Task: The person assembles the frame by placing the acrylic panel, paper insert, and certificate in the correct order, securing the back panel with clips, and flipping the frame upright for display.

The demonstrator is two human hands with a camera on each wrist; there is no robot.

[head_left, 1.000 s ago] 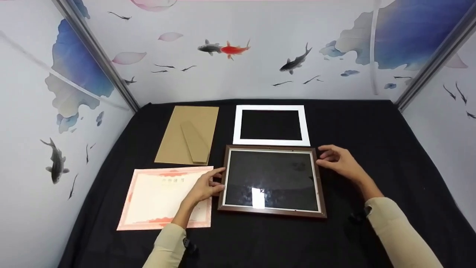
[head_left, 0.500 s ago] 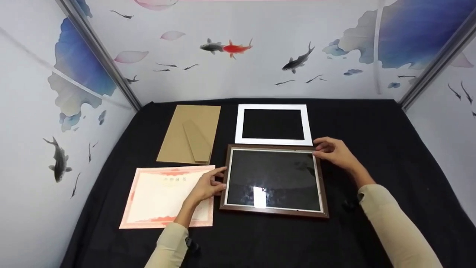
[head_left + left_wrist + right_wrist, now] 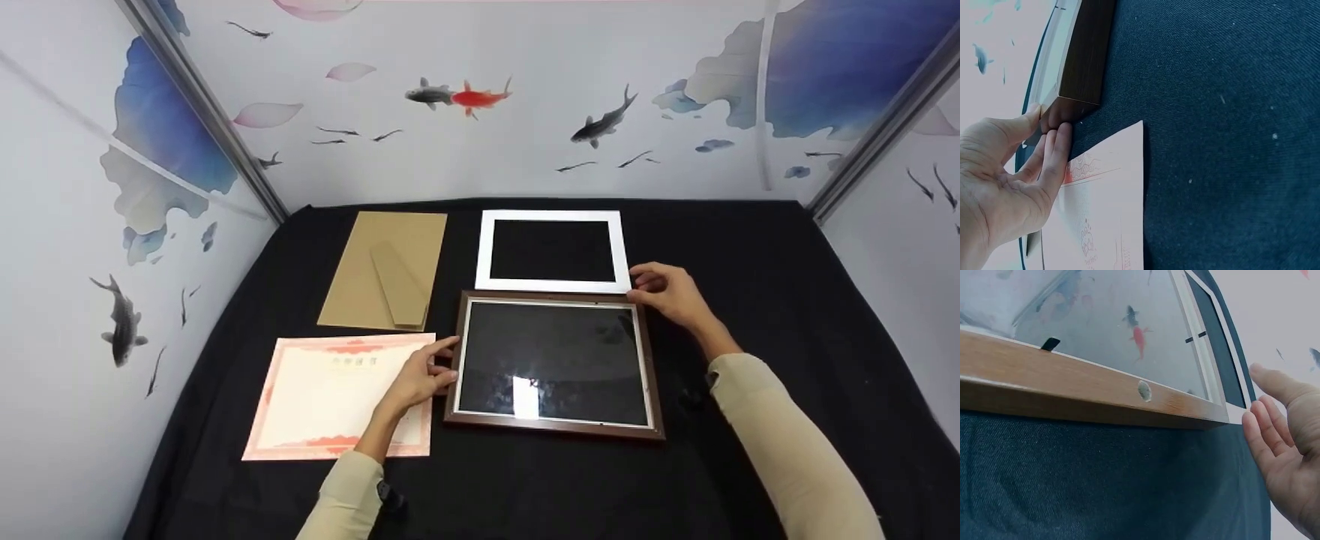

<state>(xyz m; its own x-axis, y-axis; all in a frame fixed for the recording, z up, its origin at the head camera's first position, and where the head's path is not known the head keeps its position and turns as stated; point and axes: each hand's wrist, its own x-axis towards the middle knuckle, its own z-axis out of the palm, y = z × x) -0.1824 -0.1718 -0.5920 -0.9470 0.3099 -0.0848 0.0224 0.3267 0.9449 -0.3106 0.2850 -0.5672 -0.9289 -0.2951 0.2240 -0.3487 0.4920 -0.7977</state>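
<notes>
A brown picture frame (image 3: pixel 555 427) lies face down in the middle of the black cloth, its clear pane reflecting light. At its left side my left hand (image 3: pixel 415 379) touches the rim. In the left wrist view the thumb meets the upper edge and the fingers (image 3: pixel 1060 149) rest against the outer side. Behind the frame lies a white mat (image 3: pixel 555 286) with a rectangular opening. My right hand (image 3: pixel 671 292) is at the mat's front right corner, fingers loosely bent. From the right wrist the thumb and fingers (image 3: pixel 1258 439) look apart, with nothing visibly gripped.
Under my left forearm lies a pink-bordered certificate (image 3: pixel 315 397). A tan backing board (image 3: pixel 356 262) with its stand flap folded flat lies behind it. White walls painted with fish (image 3: pixel 480 99) enclose the back and sides. Small dark tabs (image 3: pixel 1050 343) stick out from the frame's inner edge.
My right hand has moved away from the frame's right side, back and leftward, to the mat's corner. My left hand stays at the frame's left rim.
</notes>
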